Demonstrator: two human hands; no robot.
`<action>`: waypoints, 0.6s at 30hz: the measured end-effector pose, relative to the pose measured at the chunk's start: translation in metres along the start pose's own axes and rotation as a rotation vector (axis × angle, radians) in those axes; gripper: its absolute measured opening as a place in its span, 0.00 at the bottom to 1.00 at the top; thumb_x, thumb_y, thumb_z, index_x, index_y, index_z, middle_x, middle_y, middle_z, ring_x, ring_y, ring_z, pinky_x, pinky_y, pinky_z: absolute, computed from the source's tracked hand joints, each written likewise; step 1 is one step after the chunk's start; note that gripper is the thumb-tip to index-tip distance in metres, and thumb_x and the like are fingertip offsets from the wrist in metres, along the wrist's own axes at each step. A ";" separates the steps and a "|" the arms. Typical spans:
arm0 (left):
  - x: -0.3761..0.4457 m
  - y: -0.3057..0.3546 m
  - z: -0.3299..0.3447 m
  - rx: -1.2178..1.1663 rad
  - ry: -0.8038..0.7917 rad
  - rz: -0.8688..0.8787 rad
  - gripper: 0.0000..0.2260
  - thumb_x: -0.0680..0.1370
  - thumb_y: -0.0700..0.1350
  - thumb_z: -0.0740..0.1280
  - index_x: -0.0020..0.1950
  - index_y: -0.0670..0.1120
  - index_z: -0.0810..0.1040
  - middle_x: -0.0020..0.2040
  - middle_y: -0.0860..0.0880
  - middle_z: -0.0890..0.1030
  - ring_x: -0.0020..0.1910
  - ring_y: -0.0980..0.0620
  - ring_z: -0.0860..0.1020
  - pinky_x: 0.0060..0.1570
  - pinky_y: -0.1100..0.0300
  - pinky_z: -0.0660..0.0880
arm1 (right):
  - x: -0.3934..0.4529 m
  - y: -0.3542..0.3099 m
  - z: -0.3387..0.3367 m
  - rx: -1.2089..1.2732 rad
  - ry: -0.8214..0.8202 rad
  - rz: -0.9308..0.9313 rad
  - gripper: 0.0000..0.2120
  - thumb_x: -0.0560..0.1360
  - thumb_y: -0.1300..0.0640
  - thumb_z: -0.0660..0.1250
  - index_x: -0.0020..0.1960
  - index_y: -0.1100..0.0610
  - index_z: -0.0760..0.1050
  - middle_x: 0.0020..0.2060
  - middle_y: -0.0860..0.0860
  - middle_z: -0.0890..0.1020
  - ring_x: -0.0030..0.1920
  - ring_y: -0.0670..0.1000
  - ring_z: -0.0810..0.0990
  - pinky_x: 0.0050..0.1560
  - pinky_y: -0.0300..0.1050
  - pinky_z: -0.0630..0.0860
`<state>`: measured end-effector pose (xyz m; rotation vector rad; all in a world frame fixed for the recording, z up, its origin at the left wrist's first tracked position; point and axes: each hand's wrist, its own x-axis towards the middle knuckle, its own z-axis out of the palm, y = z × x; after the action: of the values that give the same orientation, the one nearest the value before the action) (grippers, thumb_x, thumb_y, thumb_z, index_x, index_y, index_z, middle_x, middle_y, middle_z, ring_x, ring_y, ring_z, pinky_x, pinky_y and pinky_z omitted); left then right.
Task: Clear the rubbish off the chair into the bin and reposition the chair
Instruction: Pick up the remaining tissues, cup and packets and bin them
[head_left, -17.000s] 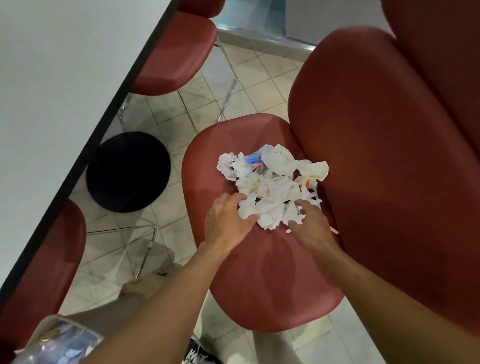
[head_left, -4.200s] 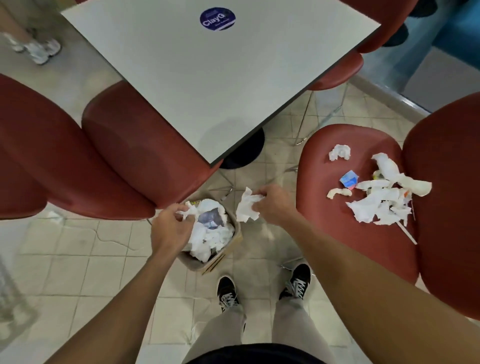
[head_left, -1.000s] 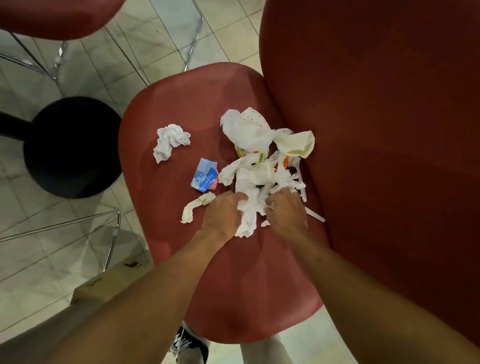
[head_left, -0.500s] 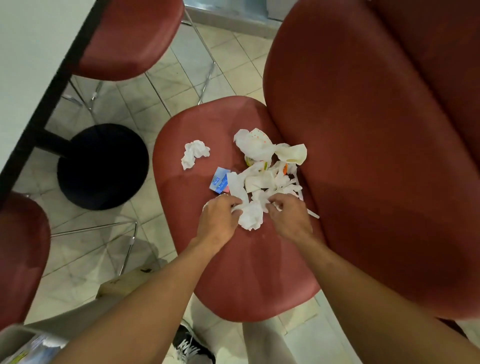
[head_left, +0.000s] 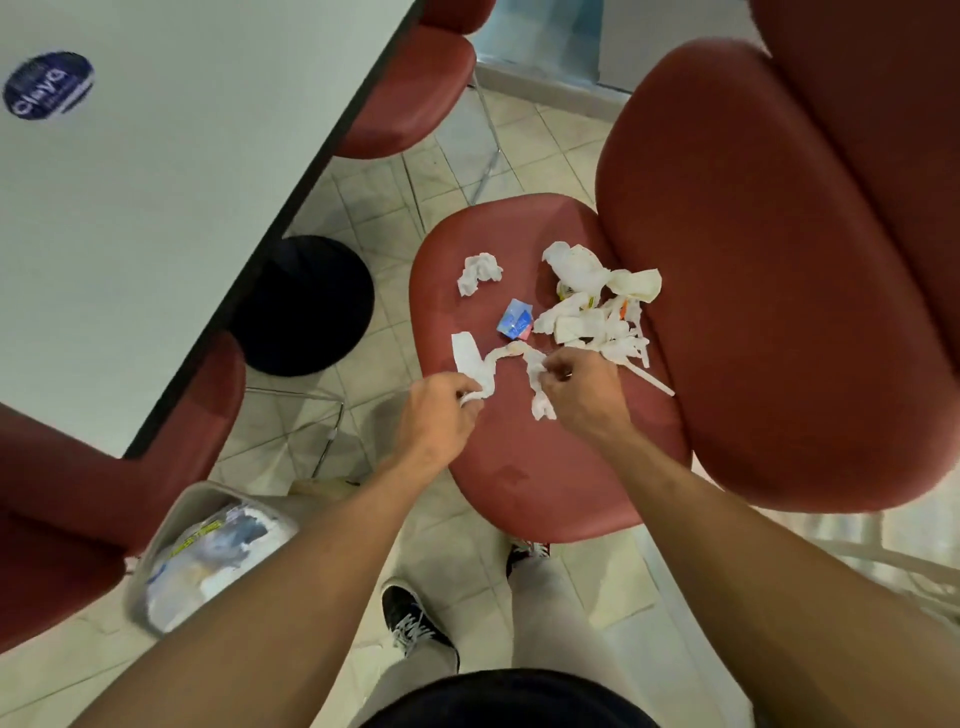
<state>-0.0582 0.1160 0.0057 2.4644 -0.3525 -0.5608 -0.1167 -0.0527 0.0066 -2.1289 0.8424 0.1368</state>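
The person stood over a red chair (head_left: 524, 467) whose seat carried scattered rubbish. The left hand (head_left: 436, 415) had its fingers curled round a long strip of white tissue (head_left: 470, 358) above the seat's front left edge. The right hand (head_left: 579, 387) pinched another crumpled tissue (head_left: 537, 387) that hung from its fingertips over the seat. Behind the hands, a pile of white wrappers and napkins (head_left: 592, 301) lay against the chair's backrest, with a small blue packet (head_left: 515, 319) just beside it, a lone crumpled napkin (head_left: 478, 271) further left, and a white straw (head_left: 652, 379) at the pile's right. The bin (head_left: 171, 525), already holding paper waste, stood on the tiled floor to the lower left, by the white table (head_left: 182, 156)
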 end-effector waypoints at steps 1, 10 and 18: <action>-0.010 -0.007 -0.008 -0.011 0.007 -0.012 0.10 0.75 0.45 0.70 0.55 0.49 0.83 0.52 0.50 0.84 0.50 0.50 0.80 0.47 0.65 0.70 | -0.010 -0.007 0.004 0.005 -0.009 -0.009 0.06 0.75 0.60 0.67 0.51 0.58 0.81 0.41 0.50 0.82 0.40 0.47 0.78 0.40 0.35 0.72; -0.086 -0.077 -0.068 -0.114 0.143 -0.146 0.07 0.74 0.44 0.70 0.51 0.46 0.84 0.48 0.50 0.83 0.44 0.54 0.77 0.44 0.63 0.70 | -0.083 -0.066 0.064 -0.002 -0.087 -0.126 0.05 0.74 0.60 0.69 0.49 0.58 0.82 0.43 0.51 0.84 0.40 0.46 0.79 0.39 0.33 0.70; -0.143 -0.166 -0.115 -0.164 0.257 -0.251 0.08 0.73 0.43 0.69 0.51 0.44 0.84 0.53 0.45 0.77 0.51 0.47 0.77 0.53 0.57 0.72 | -0.131 -0.129 0.142 -0.050 -0.243 -0.279 0.06 0.75 0.60 0.66 0.47 0.58 0.81 0.40 0.49 0.82 0.40 0.47 0.78 0.34 0.31 0.69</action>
<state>-0.1095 0.3562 0.0371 2.3972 0.1033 -0.3501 -0.1126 0.1763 0.0469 -2.1984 0.4007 0.2663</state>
